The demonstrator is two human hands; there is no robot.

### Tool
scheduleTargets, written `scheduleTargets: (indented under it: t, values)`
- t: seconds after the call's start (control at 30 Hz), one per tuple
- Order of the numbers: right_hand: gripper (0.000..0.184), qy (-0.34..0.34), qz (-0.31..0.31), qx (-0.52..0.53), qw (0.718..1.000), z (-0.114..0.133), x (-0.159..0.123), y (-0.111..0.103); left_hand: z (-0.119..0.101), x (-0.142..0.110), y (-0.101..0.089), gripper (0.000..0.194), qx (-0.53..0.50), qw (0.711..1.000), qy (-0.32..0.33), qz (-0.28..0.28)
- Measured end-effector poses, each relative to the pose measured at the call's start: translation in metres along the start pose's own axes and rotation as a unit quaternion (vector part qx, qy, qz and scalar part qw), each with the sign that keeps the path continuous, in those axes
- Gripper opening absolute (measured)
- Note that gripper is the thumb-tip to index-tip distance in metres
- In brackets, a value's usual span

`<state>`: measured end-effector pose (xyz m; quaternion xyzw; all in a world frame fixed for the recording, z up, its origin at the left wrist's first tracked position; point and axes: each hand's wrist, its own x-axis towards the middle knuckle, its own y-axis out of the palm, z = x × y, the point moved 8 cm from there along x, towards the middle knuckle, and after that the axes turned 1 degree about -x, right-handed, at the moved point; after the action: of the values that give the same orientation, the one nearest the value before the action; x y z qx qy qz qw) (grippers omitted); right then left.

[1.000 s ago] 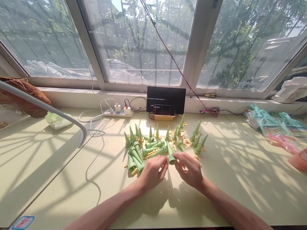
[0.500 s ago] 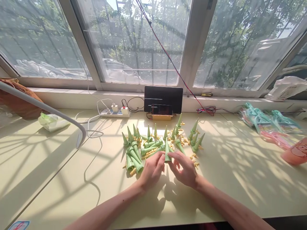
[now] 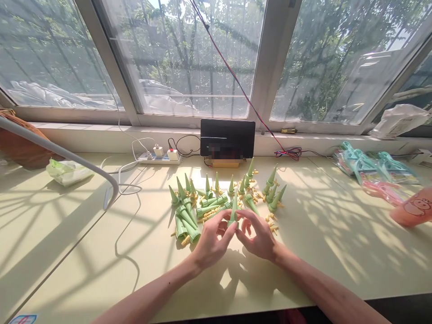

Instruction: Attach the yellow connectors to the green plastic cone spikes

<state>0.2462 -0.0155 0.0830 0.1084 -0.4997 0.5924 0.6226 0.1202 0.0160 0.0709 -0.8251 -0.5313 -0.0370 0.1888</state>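
Note:
A green cone-shaped plastic watering spike (image 3: 235,208) stands point up between my two hands, above the near side of a group of similar spikes. My left hand (image 3: 214,236) pinches its wide lower end, thumb in front and fingers behind. From the other side, the bent fingers of my right hand (image 3: 258,235) grip the same end; the fingertips partly cover it. Just beyond, green spikes (image 3: 187,218) lie in a heap with small yellow valve pieces (image 3: 185,240) among them. Several more spikes (image 3: 272,177) stand upright in the back and on the right.
A dark tablet (image 3: 227,135) leans at the window behind a cardboard stand (image 3: 225,163). To its left are a power strip (image 3: 158,158) and white cables. A grey curved arm (image 3: 67,153) crosses the left side. Bagged teal items (image 3: 364,164) and a pink cup (image 3: 413,209) are at right.
The spike has turned from leaning to nearly upright. My left hand's thumb has come round its front, and the fingers now close on it. The view has shifted slightly.

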Motion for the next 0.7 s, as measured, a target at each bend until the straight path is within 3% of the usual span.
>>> scheduleTargets:
  t: [0.5,0.7]
  values:
    - [0.043,0.031,-0.003,0.030,0.999,-0.005,0.003,-0.004,0.016,-0.002,0.014,0.048,-0.134,0.986,-0.060,0.073]
    - [0.041,0.009,0.011,0.010,1.000,-0.003,0.002,-0.002,0.010,0.000,0.012,0.046,-0.097,0.991,-0.072,0.064]
